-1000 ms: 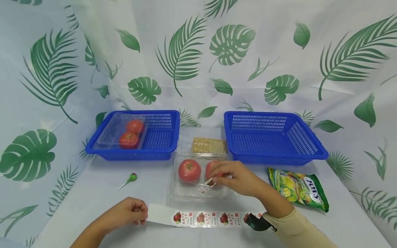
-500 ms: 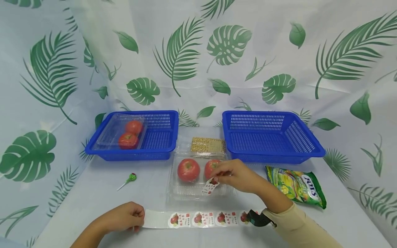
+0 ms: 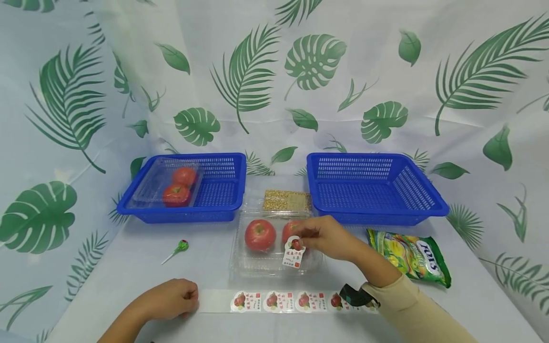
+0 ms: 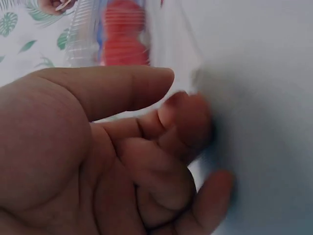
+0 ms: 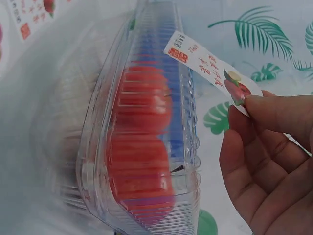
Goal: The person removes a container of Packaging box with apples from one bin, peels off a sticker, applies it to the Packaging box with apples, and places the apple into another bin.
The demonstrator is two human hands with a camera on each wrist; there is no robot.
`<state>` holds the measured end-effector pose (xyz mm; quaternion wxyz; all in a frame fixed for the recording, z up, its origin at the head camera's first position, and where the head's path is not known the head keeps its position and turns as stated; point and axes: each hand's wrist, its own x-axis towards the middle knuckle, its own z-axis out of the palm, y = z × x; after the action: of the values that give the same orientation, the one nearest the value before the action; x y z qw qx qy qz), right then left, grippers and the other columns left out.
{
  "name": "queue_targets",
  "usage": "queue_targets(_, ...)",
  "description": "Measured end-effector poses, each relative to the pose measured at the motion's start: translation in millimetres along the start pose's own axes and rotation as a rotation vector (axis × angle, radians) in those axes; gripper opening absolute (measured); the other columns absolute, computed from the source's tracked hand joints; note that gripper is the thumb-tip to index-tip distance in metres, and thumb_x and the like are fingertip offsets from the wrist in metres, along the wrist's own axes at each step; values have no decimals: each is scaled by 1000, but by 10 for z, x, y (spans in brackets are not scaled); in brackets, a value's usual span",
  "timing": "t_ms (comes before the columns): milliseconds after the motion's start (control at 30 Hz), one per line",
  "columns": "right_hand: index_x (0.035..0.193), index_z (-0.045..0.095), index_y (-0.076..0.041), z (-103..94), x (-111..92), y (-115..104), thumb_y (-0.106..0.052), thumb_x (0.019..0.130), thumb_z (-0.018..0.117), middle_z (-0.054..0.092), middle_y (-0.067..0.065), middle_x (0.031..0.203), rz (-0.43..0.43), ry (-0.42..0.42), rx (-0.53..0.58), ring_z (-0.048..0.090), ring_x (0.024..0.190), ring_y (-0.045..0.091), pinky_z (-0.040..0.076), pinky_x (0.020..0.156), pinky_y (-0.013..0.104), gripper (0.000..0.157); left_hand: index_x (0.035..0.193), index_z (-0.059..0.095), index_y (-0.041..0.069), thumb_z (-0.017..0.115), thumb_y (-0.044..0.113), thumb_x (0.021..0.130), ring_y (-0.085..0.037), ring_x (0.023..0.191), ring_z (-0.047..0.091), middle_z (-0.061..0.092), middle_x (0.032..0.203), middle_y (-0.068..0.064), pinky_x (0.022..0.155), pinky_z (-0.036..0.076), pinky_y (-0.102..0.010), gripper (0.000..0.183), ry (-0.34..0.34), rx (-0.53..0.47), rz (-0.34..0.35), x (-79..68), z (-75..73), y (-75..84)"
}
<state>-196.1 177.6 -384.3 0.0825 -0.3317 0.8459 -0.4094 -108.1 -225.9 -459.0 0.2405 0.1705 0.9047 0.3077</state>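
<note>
My right hand [image 3: 328, 238] pinches a white apple sticker [image 3: 294, 252] between thumb and fingers. It hangs over the front right of a closed clear plastic clamshell box [image 3: 257, 263] holding two red apples [image 3: 260, 235]. In the right wrist view the sticker [image 5: 205, 63] slants up from my fingertips, beside the box's lid. My left hand [image 3: 169, 300] rests on the table at the bare left end of a backing strip of apple stickers [image 3: 214, 301]. The left wrist view shows its fingers [image 4: 156, 176] loosely curled, the thumb apart from them and nothing in between.
Behind the box lies a bag of yellow kernels [image 3: 279, 200]. A left blue basket [image 3: 223, 214] holds another box of apples [image 3: 177, 194]; a right blue basket [image 3: 377, 216] stands opposite. A green lollipop [image 3: 182, 246] lies left, a green candy bag [image 3: 411, 257] right.
The sticker in my right hand has turned its printed face toward the head camera and now hangs upright. My left hand has shifted slightly left, and the strip's left end has come down flat.
</note>
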Motion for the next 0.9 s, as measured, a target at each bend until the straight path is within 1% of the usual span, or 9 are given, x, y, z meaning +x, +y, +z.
queue_targets(100, 109, 72, -6, -10, 15, 18, 0, 87, 70, 71, 1, 103, 4, 11, 6, 66, 90, 15, 56, 75, 27, 23, 77, 60, 18, 66, 22, 92, -11, 57, 47, 53, 63, 7, 51, 39, -29, 17, 133, 103, -38, 88, -53, 85)
queue_targets(167, 110, 72, -6, -19, 32, 26, 0, 87, 70, 71, 1, 102, 9, 11, 24, 67, 89, 15, 56, 74, 28, 24, 79, 61, 19, 67, 22, 93, -10, 57, 46, 52, 64, 9, 51, 39, -28, 15, 250, 140, -20, 177, -96, 167)
queue_targets(233, 110, 72, -5, -32, 52, 31, 0, 87, 70, 72, 0, 100, 6, 4, 57, 67, 86, 16, 56, 73, 31, 24, 82, 63, 19, 67, 22, 93, -8, 56, 45, 52, 65, 12, 50, 41, -27, 12, 354, 139, 46, 281, -132, 266)
queue_targets(300, 110, 72, -6, -44, 76, 34, -1, 88, 70, 72, -1, 97, 3, -4, 76, 68, 84, 16, 57, 72, 32, 23, 84, 65, 19, 67, 22, 93, -6, 57, 47, 54, 66, 14, 51, 43, -26, 10, 414, 123, 143, 387, -152, 379)
queue_targets(367, 110, 72, -6, -55, 107, 38, -1, 88, 69, 71, -1, 96, 2, -13, 83, 68, 82, 16, 57, 71, 33, 22, 85, 65, 20, 67, 22, 94, -3, 62, 50, 57, 70, 16, 55, 46, -25, 8, 448, 116, 246, 494, -148, 496)
queue_targets(467, 109, 72, -7, -70, 168, 50, -2, 89, 69, 70, 0, 96, 23, -14, 74, 65, 80, 16, 55, 70, 31, 21, 85, 65, 24, 68, 21, 92, -2, 70, 55, 59, 77, 18, 61, 48, -25, 9, 495, 116, 354, 656, -112, 679)
queue_targets(633, 111, 70, -4, -89, 290, 89, -4, 90, 67, 69, 4, 98, 78, -3, 113, 63, 87, 19, 55, 75, 32, 22, 87, 67, 23, 71, 21, 90, -13, 80, 57, 59, 83, 15, 68, 50, -31, 6, 564, 108, 468, 864, -60, 915)
queue_targets(800, 109, 70, -4, -54, 399, 144, -2, 89, 67, 68, 3, 95, 97, 10, 133, 63, 86, 20, 55, 76, 32, 21, 91, 69, 18, 74, 22, 88, -18, 86, 58, 61, 86, 11, 74, 51, -33, 7, 583, 152, 570, 1029, -25, 958)
queue_targets(900, 106, 71, -5, -23, 447, 185, 1, 88, 67, 68, 5, 92, 98, 12, 142, 63, 83, 20, 56, 74, 33, 19, 105, 70, 14, 73, 28, 88, -16, 94, 58, 66, 97, 6, 79, 51, -33, 22, 562, 232, 594, 1076, -6, 966)
